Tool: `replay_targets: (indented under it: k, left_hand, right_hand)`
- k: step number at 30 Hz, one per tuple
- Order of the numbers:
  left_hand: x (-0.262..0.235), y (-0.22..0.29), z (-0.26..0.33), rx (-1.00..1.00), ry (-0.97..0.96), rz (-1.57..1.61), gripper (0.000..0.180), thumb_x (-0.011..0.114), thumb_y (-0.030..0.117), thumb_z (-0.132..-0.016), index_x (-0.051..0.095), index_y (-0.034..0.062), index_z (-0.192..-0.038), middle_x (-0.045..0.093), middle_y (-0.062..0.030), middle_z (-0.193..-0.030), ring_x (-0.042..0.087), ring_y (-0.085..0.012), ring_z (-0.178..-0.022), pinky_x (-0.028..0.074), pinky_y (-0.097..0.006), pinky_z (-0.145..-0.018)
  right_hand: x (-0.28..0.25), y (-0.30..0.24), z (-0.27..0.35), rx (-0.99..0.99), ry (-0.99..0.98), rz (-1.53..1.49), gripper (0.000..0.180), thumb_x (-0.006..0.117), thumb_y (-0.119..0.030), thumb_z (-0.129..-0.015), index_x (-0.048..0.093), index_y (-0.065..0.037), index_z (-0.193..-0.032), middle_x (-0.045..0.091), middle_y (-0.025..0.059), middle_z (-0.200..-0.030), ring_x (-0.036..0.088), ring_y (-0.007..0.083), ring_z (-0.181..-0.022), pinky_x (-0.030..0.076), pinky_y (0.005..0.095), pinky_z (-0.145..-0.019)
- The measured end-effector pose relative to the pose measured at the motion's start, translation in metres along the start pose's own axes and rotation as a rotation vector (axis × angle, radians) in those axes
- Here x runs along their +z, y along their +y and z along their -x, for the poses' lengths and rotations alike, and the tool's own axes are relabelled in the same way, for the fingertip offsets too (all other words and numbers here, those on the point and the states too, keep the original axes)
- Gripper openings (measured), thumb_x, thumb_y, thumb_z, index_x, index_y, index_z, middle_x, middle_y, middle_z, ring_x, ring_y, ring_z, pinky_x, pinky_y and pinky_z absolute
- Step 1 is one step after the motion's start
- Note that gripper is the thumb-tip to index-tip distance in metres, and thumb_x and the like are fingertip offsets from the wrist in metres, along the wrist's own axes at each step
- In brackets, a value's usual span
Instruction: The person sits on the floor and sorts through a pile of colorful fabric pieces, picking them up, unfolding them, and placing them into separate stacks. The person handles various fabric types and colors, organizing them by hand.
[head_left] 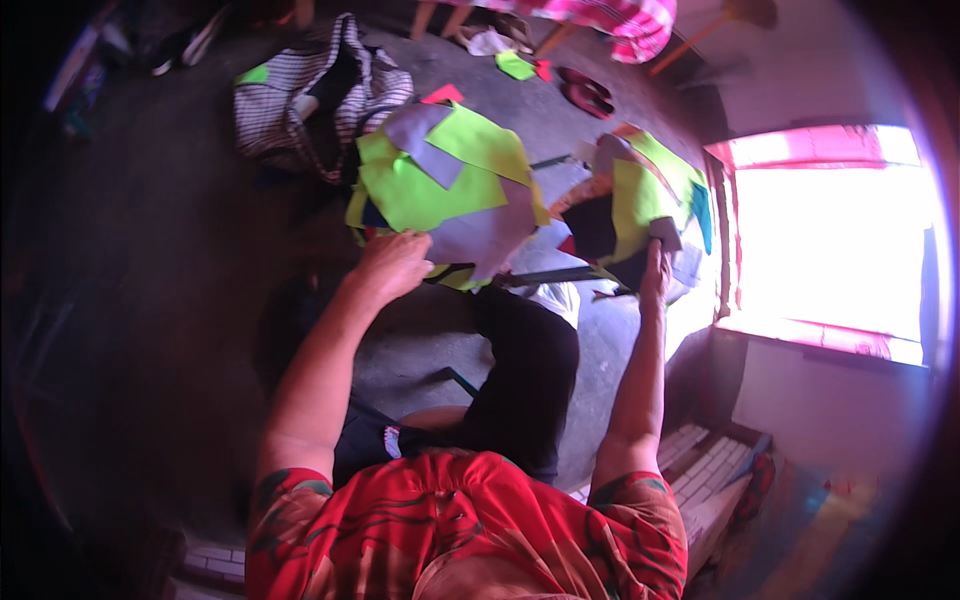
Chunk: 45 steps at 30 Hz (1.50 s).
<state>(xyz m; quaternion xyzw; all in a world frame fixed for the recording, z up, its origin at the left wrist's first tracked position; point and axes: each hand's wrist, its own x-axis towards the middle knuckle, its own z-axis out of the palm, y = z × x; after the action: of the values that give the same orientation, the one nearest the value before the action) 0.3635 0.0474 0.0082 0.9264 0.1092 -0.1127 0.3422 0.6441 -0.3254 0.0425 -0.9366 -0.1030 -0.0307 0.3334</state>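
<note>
Two heaps of cut fabric pieces lie in front of me. The left heap is mostly yellow-green fabric (pixel 455 190) with grey fabric (pixel 480 240) among it. My left hand (pixel 393 264) is at its near left edge, fingers curled in against the fabric; which piece they grip is partly hidden. On the right heap are yellow-green, dark, white and teal pieces (pixel 702 215). My right hand (pixel 655 274) reaches to this heap, its fingers closed on a small dark grey fabric piece (pixel 665 233).
A striped bag (pixel 275 115) slumps open on the floor beyond the left heap. Dark shoes (pixel 586 95) and loose scraps (pixel 515 66) lie farther back, by a pink checked cloth (pixel 635 25). A bright window (pixel 830 245) is at right, above a tile-patterned surface (pixel 700 465).
</note>
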Motion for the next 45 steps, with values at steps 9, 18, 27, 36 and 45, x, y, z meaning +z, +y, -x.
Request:
replay_targets:
  k: [9,18,27,36,45]
  left_hand:
    - [-0.006,0.004,0.003,-0.034,-0.026,0.002,0.031,0.062,0.023,-0.085,0.058,0.0041,-0.109,0.063,-0.0145,-0.111,0.058,-0.0322,-0.106,0.043,-0.044,-0.092]
    - [-0.007,0.007,0.002,-0.024,-0.030,-0.006,0.031,0.062,0.023,-0.085,0.058,0.0042,-0.109,0.063,-0.0142,-0.110,0.060,-0.0324,-0.103,0.045,-0.044,-0.089]
    - [-0.003,-0.004,0.006,-0.015,0.001,-0.002,0.029,0.060,0.022,-0.084,0.058,0.0047,-0.107,0.063,-0.0132,-0.110,0.059,-0.0302,-0.105,0.047,-0.042,-0.088]
    - [0.002,-0.007,0.011,-0.035,0.041,-0.052,0.024,0.064,0.022,-0.083,0.060,0.0037,-0.098,0.065,-0.0123,-0.098,0.063,-0.0291,-0.096,0.051,-0.043,-0.078]
    - [-0.001,-0.003,0.011,-0.012,0.030,-0.058,0.024,0.066,0.023,-0.082,0.062,0.0004,-0.090,0.067,-0.0153,-0.092,0.065,-0.0310,-0.091,0.051,-0.043,-0.077]
  right_hand:
    - [-0.012,-0.003,-0.005,0.149,0.022,-0.457,0.066,0.043,-0.049,-0.097,0.043,0.005,-0.136,0.046,0.0147,-0.138,0.040,0.0221,-0.129,0.027,0.0315,-0.109]
    - [-0.015,0.002,-0.004,0.059,0.060,-0.646,0.052,0.041,-0.039,-0.100,0.048,0.003,-0.129,0.056,0.0138,-0.123,0.052,0.0247,-0.116,0.039,0.0347,-0.100]
    - [0.001,-0.068,0.008,0.089,0.205,-0.165,0.051,0.042,-0.027,-0.098,0.039,0.004,-0.138,0.047,0.0232,-0.136,0.045,0.0334,-0.126,0.034,0.0388,-0.105]
    - [0.106,-0.162,0.038,-0.285,0.178,-0.270,0.033,0.050,-0.029,-0.098,0.060,0.002,-0.100,0.062,0.0147,-0.083,0.055,0.0246,-0.077,0.043,0.0383,-0.072]
    - [0.277,-0.221,0.076,-0.475,-0.226,0.030,0.041,0.046,-0.035,-0.097,0.059,0.003,-0.086,0.058,0.0228,-0.084,0.054,0.0414,-0.081,0.041,0.0487,-0.073]
